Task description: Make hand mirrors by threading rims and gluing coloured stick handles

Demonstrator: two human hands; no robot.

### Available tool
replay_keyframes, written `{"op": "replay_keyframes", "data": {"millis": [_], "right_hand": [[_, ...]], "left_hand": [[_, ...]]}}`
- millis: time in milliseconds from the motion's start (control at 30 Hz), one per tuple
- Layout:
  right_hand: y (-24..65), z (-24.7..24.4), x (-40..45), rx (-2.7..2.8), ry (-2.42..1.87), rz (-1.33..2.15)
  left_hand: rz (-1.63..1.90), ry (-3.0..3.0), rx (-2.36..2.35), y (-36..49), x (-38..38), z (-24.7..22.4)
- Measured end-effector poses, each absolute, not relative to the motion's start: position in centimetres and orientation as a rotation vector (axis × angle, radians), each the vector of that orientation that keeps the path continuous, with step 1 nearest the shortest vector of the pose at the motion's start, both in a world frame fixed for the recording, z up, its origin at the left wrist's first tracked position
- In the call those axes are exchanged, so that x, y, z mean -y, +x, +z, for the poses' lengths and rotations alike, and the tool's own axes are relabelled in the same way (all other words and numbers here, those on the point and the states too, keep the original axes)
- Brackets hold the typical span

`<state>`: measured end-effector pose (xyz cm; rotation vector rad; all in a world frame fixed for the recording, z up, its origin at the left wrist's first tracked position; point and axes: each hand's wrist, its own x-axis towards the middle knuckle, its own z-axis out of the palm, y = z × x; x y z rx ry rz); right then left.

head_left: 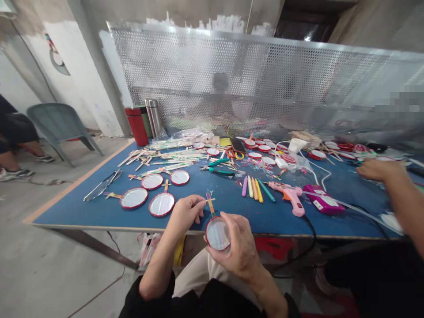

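My right hand [240, 243] is closed around a red-rimmed disc [217, 234] with a pale, drum-like face, held at the table's front edge. From its far side sticks a painted craft-stick handle [210, 205] in purple and orange. A short wooden crosspiece [211, 200] lies across that handle. Thumb and fingers of my left hand [188, 213] pinch together at the crosspiece's left end. Similar discs with stick handles, one nearest disc [161, 205] among them, lie left of my hands.
A pink glue gun [289, 196], crayon-like sticks [256, 190], green-handled pliers [220, 168] and scissors [103, 185] lie on the blue table [82, 210]. Wooden sticks [142, 159] and bottles [136, 126] stand farther back, before a perforated metal panel [185, 66]. Another person's hand [377, 170] reaches in at right.
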<state>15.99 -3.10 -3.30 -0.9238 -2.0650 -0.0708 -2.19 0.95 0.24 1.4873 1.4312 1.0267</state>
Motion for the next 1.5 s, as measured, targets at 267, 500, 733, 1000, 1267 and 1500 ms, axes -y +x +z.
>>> {"op": "replay_keyframes", "data": {"millis": [267, 500, 733, 1000, 1267, 1500], "right_hand": [[15.98, -3.15, 3.16, 2.074, -0.924, -0.075], [15.94, -3.45, 3.07, 2.066, -0.927, -0.089], [15.99, -3.42, 3.18, 2.073, -0.928, -0.068], [16.0, -3.53, 2.95, 2.072, -0.921, -0.075], [15.94, -3.62, 3.0, 2.06, -0.923, -0.088], [15.88, -3.62, 3.04, 2.06, -0.929, -0.097]], "left_hand": [[1.033, 1.479, -1.431, -2.12, -0.97, 0.39], [1.037, 1.479, -1.435, -2.12, -0.88, 0.51], [1.044, 1.469, -1.436, -2.09, -0.85, 0.65], [1.05, 1.473, -1.434, -2.09, -0.81, 0.66], [1.051, 1.474, -1.429, -2.07, -0.74, 0.69], [1.051, 1.47, -1.432, -2.05, -0.82, 0.6]]}}
